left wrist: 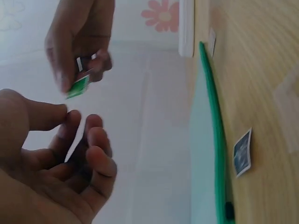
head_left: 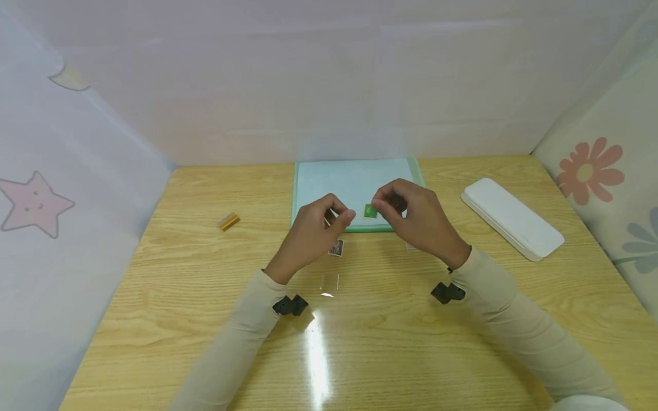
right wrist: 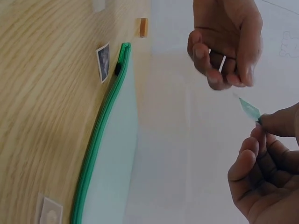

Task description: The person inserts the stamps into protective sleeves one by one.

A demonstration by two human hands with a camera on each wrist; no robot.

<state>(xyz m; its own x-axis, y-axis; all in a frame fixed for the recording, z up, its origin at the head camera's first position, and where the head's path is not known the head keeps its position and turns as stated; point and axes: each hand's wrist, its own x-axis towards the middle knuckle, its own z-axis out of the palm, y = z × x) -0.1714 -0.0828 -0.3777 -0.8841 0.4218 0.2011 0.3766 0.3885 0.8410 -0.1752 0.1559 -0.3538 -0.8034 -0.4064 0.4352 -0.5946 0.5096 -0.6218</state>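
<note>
- Stretching beneath both arms, the wooden counter (head_left: 390, 354) bears the loose things.
- Pouch (head_left: 354, 177): pale, green-rimmed, flat at the counter's far edge.
- Case (head_left: 514, 220): white, angled, well to the right of the pouch.
- Right hand (head_left: 418, 214): thumb and forefinger pinch the green card by the edge nearest them.
- Left hand (head_left: 313, 231): thumb and forefinger tips brought together, the rest loosely curled; nothing shows between them.
- Block (head_left: 229, 222): orange and grey, well left of the pouch.
- Film (head_left: 329, 285): clear, glinting, nearer the person than the pouch.
- Dark card (head_left: 337, 248): on the counter just before the pouch, beside the left hand.
- Pale card (right wrist: 50, 212): before the pouch too, farther right, mostly hidden by the right hand in the head view.
- Green card (head_left: 370, 210): held in the air between the hands, right of the left fingertips, near but apart. It looks nearly square, so no long axis stands out; its free side slants toward the left hand. I judge that small gap to matter most.
</note>
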